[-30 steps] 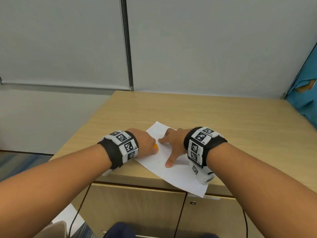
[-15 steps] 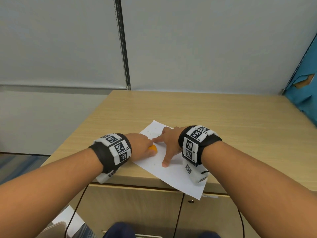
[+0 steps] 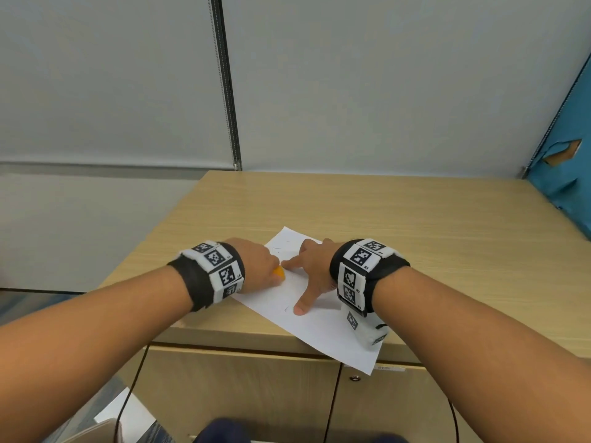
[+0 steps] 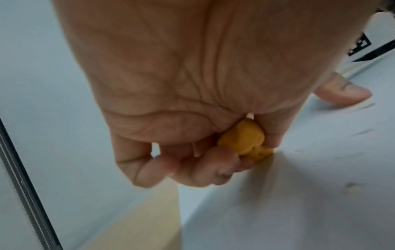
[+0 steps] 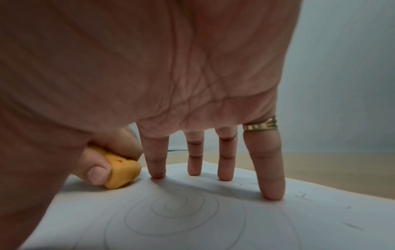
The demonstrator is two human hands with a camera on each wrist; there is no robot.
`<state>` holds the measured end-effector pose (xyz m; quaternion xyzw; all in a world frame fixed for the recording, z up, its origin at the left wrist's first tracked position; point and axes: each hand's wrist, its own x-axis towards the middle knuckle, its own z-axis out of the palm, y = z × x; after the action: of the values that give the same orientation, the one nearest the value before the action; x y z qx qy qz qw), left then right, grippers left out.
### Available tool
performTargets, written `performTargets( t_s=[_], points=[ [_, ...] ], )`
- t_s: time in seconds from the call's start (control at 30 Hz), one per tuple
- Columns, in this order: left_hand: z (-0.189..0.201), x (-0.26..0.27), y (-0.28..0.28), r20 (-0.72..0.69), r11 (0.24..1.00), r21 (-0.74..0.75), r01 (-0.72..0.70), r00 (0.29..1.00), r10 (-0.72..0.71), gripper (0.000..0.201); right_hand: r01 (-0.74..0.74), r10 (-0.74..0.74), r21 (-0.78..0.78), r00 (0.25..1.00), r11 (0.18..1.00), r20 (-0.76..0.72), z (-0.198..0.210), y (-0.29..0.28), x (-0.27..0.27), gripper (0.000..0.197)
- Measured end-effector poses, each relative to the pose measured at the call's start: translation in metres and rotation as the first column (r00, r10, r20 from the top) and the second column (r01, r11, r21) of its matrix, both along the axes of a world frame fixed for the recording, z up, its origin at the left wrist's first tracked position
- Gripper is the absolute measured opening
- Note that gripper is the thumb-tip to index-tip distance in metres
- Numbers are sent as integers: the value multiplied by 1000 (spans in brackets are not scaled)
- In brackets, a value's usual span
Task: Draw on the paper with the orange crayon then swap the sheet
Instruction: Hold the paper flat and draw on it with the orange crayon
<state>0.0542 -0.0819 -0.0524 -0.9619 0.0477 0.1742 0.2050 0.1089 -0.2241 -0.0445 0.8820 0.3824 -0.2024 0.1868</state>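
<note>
A white sheet of paper [image 3: 323, 327] lies tilted on the wooden cabinet top [image 3: 399, 219], its near corner hanging over the front edge. My left hand [image 3: 259, 266] grips a stubby orange crayon [image 3: 280, 272] and holds its tip on the paper near the left edge. The left wrist view has the crayon [image 4: 245, 138] pinched between thumb and curled fingers, touching the paper [image 4: 299, 194]. My right hand [image 3: 311, 266] lies spread on the sheet, and its straight fingertips [image 5: 273, 192] press the paper [image 5: 213, 228]. A faint spiral is drawn there. The crayon [image 5: 121, 172] sits just left of them.
The cabinet top stretches bare to the back and right. Grey wall panels stand behind it, and a blue partition [image 3: 569, 174] closes the right side. Two cabinet doors [image 3: 243, 394] are below the front edge, with a drop to the floor on the left.
The head camera has shifted a little, so the scene sits slightly further left. Both hands stay on the sheet, the crayon staying near the right index fingertip.
</note>
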Motion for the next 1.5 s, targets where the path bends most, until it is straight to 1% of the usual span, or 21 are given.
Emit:
performTargets(
  t_s=[0.07,0.13,0.2,0.3,0.37,0.5,0.53,0.67,0.73,0.8,0.87,0.9,1.03,1.07,1.13,1.23,1.3,1.37,1.43,1.5],
  points=[
    [-2,-4,-3,-35,998,-50,29,999,-30,51,-4,4,-1,1000,1000,3,0,-1,0,105],
    [-8,-16,-11,-76,992,-98,84,993,-92,49,-3,3,-7,1000,1000,5,-1,-1,2,109],
    [-10,-23,-13,-80,989,-94,118,989,-126,50,1,-1,-5,1000,1000,2,-2,-1,3,110],
    [-7,-9,-4,-7,998,-41,51,999,-52,52,6,-6,4,1000,1000,-10,-1,-2,2,109],
    [-8,-5,-2,25,999,-11,39,999,-39,51,-3,3,4,1000,1000,-5,-1,-3,1,108],
    [-14,-22,-15,-16,982,-31,187,982,-187,50,-4,4,-17,1000,1000,-5,1,-2,0,110],
    [-13,-23,-15,-23,981,-20,190,981,-191,51,-1,0,-18,1000,1000,-8,1,-2,0,111],
    [-8,-1,3,37,998,47,39,998,-41,54,9,-9,5,1000,1000,-22,0,-3,1,110],
    [-9,0,3,53,998,47,49,997,-52,53,2,-2,4,1000,1000,-17,1,-4,0,109],
    [-13,-9,-4,26,994,-7,110,994,-110,51,-4,4,-4,1000,1000,-11,1,-4,0,109],
    [-15,-20,-11,-5,984,-14,177,984,-178,51,0,0,-9,1000,1000,-8,0,-3,1,110],
    [-15,-20,-9,-2,985,-2,174,985,-174,51,3,-3,-8,1000,1000,-9,-1,-2,2,111],
    [-11,1,5,53,998,60,-16,999,13,53,8,-8,4,1000,1000,-20,-1,-1,3,111],
    [-10,3,5,61,997,68,-25,998,21,52,3,-3,3,1000,1000,-18,-1,-1,3,111],
    [-11,0,1,61,1000,20,11,998,-12,49,-2,1,-7,1000,1000,-13,0,-1,2,111],
    [-16,-15,-8,-16,992,-79,98,995,-100,48,0,0,-29,1000,1000,-13,-1,0,4,113],
    [-14,-17,-8,-54,991,-73,113,992,-117,49,-6,5,-35,1000,999,-12,-1,1,4,114],
    [-10,-8,-3,-49,998,-29,62,997,-63,50,3,-4,-27,1000,1000,-23,0,1,5,114],
    [-5,2,1,-11,1000,27,1,1000,0,54,-1,1,-13,1000,1000,-26,2,0,3,110],
    [-3,8,4,3,999,43,-28,1000,28,56,-7,7,0,999,1000,-31,4,-2,3,107]
  ],
)
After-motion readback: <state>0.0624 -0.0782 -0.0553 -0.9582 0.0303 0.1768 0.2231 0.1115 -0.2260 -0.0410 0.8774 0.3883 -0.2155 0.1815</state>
